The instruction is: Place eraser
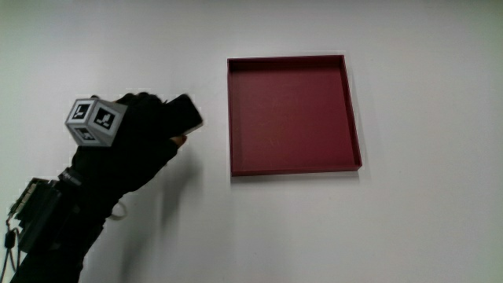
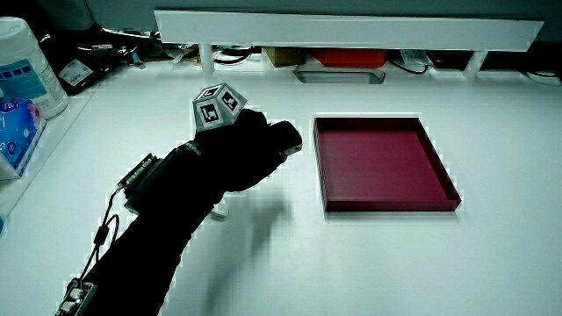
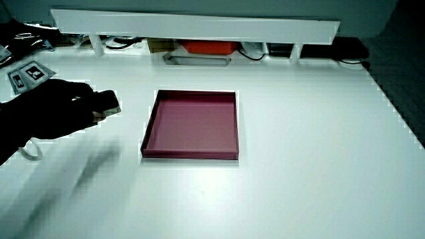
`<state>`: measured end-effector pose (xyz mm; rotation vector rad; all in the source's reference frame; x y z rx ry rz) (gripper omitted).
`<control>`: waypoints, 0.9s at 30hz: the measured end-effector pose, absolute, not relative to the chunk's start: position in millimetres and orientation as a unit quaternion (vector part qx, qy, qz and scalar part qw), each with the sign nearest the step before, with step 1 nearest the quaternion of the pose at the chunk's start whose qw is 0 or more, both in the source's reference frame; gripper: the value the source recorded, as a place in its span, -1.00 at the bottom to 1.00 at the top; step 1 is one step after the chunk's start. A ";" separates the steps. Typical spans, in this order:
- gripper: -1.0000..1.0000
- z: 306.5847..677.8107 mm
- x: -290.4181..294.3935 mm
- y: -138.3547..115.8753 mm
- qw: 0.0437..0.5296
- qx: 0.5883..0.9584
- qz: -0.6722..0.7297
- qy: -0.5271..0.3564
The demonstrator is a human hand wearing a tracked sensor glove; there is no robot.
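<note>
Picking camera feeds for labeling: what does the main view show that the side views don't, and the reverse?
Only the main view: the square outline of the red tray from straight above, and nothing but the table around it.

Only the side views: the low partition and a pale container at the table's edge.

Shared: the hand, cube on its back, fingers holding a dark eraser beside the empty tray.

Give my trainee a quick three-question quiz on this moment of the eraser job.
1. True or false: the red tray already holds the eraser.
2. What is the hand doing? A) resting open on the table B) gripping the eraser beside the tray C) lifting the tray
3. Fill in: the patterned cube sits on the back of the ____.

Key: 1 false; 2 B; 3 hand.
</note>
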<state>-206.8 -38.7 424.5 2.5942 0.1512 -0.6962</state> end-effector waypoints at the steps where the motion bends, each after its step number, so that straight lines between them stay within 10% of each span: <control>1: 0.00 422.7 -208.7 -37.3 0.236 0.942 -0.234 0.050; 27: -0.05 505.9 -273.6 -16.1 0.297 0.928 -0.224 -0.023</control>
